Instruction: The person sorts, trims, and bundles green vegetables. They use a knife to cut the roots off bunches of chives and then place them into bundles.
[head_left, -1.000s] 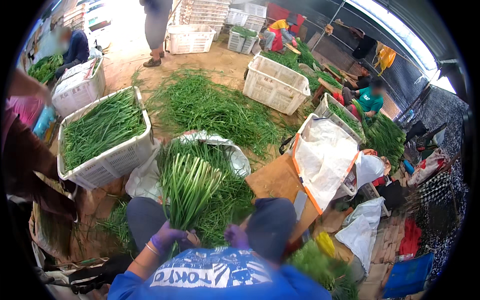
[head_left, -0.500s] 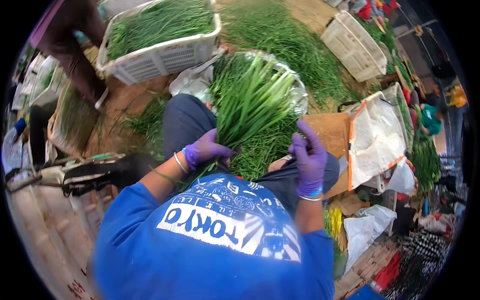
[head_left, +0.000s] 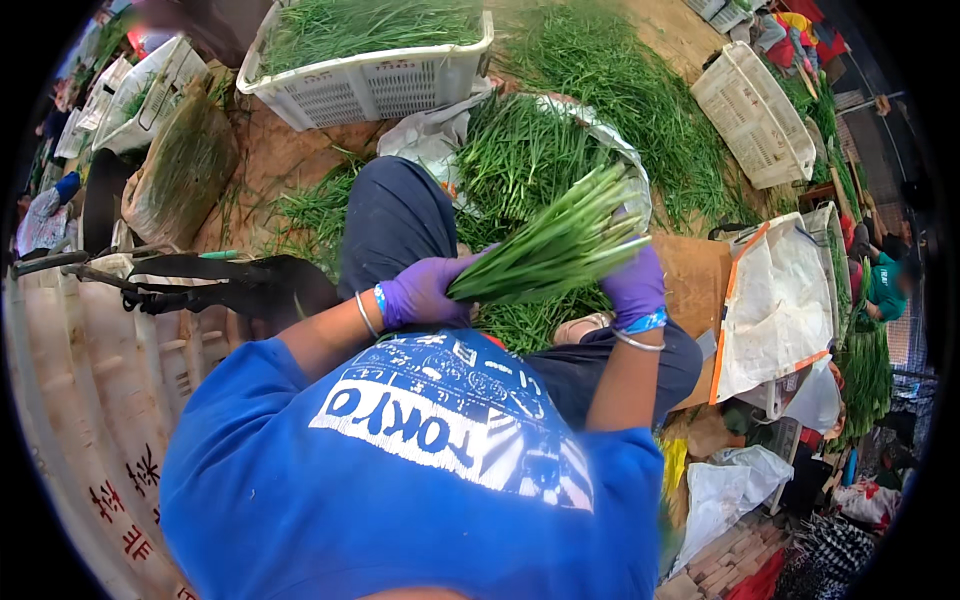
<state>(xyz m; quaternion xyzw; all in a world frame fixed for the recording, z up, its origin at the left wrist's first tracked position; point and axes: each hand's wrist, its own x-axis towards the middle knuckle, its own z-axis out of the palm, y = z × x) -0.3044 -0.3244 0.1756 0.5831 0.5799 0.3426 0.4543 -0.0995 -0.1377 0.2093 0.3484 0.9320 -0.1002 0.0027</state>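
Note:
My left hand (head_left: 430, 290), in a purple glove, is closed round the leafy end of a bunch of chives (head_left: 545, 250). The bunch is held aslant over my lap, its pale stem ends up and to the right. My right hand (head_left: 636, 278), gloved in purple too, is at those pale ends; its fingers are mostly hidden behind the stems. Beyond the bunch, more chives (head_left: 525, 150) are heaped on a white sheet (head_left: 632, 150). Loose green blades (head_left: 530, 322) lie below the bunch, between my legs.
A white crate (head_left: 365, 88) full of chives stands ahead to the left, another crate (head_left: 755, 115) at the far right. Cut greens (head_left: 620, 75) cover the ground between them. A cardboard sheet (head_left: 695, 280) and an orange-edged white bag (head_left: 775, 310) are on my right. Other people are farther off.
The bunch has tipped from nearly upright to a low slant toward the right. My right hand has moved from apart, fingers raised, to the stem ends. The view has shifted slightly.

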